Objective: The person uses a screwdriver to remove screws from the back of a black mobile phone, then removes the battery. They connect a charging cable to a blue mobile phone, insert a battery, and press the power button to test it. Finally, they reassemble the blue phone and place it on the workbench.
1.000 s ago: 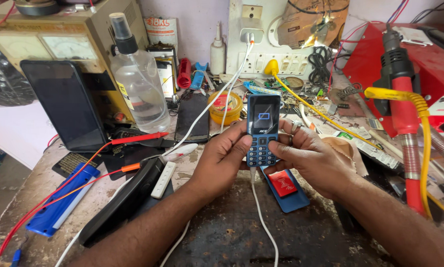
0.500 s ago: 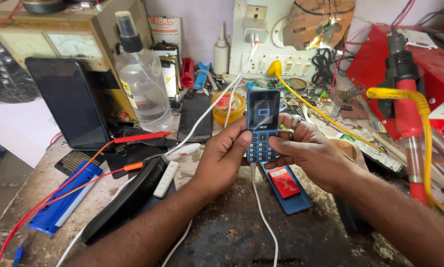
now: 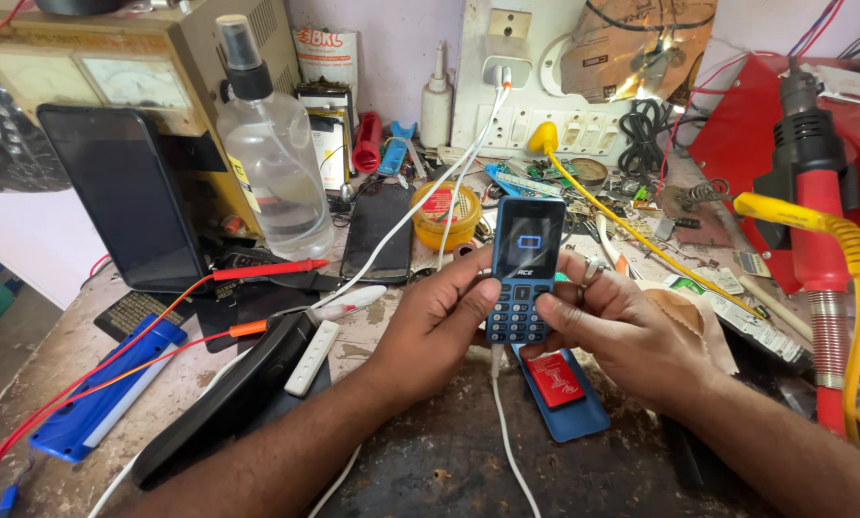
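Observation:
A small blue keypad phone (image 3: 525, 267) stands upright in both my hands above the workbench, its screen lit with a battery symbol. My left hand (image 3: 437, 326) grips its left side, thumb by the keypad. My right hand (image 3: 617, 331) holds the right side, thumb on the keys. A white charging cable (image 3: 504, 422) runs from the phone's bottom toward me. Another white cable (image 3: 449, 206) runs from the bench up to a plug in the white switchboard (image 3: 507, 86). Under my hands lies a blue back cover (image 3: 569, 412) with a red battery (image 3: 557, 380) on it.
A clear spray bottle (image 3: 275, 158), a dark tablet (image 3: 123, 197) leaning on a power supply (image 3: 114, 67), a black phone (image 3: 377, 230), a yellow tin (image 3: 444, 213), red probe leads (image 3: 209, 283), a blue strip (image 3: 104, 398) at left. A red hot-air tool (image 3: 818, 211) with yellow cable stands right.
Both hands and the phone have stayed almost in place; my head has shifted the view slightly. The right thumb sits on the keypad now.

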Demonstrator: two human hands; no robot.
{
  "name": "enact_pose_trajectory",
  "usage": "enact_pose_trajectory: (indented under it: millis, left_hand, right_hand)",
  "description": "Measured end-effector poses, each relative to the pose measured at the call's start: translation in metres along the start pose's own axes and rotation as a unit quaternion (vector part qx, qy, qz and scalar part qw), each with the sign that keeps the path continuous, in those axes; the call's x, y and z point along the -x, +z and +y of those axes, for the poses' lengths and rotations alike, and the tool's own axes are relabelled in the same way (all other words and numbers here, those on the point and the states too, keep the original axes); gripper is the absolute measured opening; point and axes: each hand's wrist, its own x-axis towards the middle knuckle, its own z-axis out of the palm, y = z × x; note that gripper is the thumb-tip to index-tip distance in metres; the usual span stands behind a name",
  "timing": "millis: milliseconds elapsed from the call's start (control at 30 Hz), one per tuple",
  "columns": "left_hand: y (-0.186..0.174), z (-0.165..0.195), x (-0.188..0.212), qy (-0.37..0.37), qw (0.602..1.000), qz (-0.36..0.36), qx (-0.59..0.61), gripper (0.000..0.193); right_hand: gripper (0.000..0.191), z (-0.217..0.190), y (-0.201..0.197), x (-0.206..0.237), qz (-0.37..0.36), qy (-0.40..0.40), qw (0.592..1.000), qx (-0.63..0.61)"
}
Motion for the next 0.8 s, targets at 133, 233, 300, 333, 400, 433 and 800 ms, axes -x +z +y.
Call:
enact_pose_trajectory:
  millis: [133, 233, 300, 333, 400, 433, 800]
  left_hand:
    - [0.0011, 0.0051, -0.0003, -0.043, 0.999, 0.007, 0.012, 0.047]
    - [0.0009, 0.0064, -0.0005, -0.048, 0.999, 0.006, 0.024, 0.047]
    - [0.0011, 0.0061, -0.0006, -0.051, 0.999, 0.007, 0.018, 0.047]
    - [0.001, 0.0057, -0.0003, -0.043, 0.999, 0.005, 0.022, 0.047]
    - [0.0009, 0.0045, -0.0008, -0.027, 0.999, -0.002, 0.027, 0.047]
    - [0.0011, 0.0035, -0.0011, -0.026, 0.999, -0.003, 0.031, 0.047]
    - [-0.0028, -0.0004, -0.0022, -0.039, 0.998, -0.017, 0.04, 0.048]
  right_hand:
    - [0.04, -0.0005, 0.0015, 0.0013, 0.014, 0.002, 1.0, 0.006]
    - [0.041, -0.0004, 0.0023, 0.0008, 0.017, 0.005, 1.0, -0.002]
    - [0.042, -0.0001, 0.0018, 0.0006, 0.013, -0.001, 1.0, 0.007]
    - [0.042, 0.0001, 0.0014, 0.0005, 0.012, -0.004, 1.0, 0.011]
    - [0.04, 0.0006, 0.0005, 0.0005, 0.024, 0.002, 1.0, 0.01]
    - [0.039, 0.001, 0.0001, 0.0006, 0.03, 0.006, 0.999, 0.009]
    - [0.04, 0.0005, -0.0006, -0.0003, 0.014, -0.001, 1.0, 0.028]
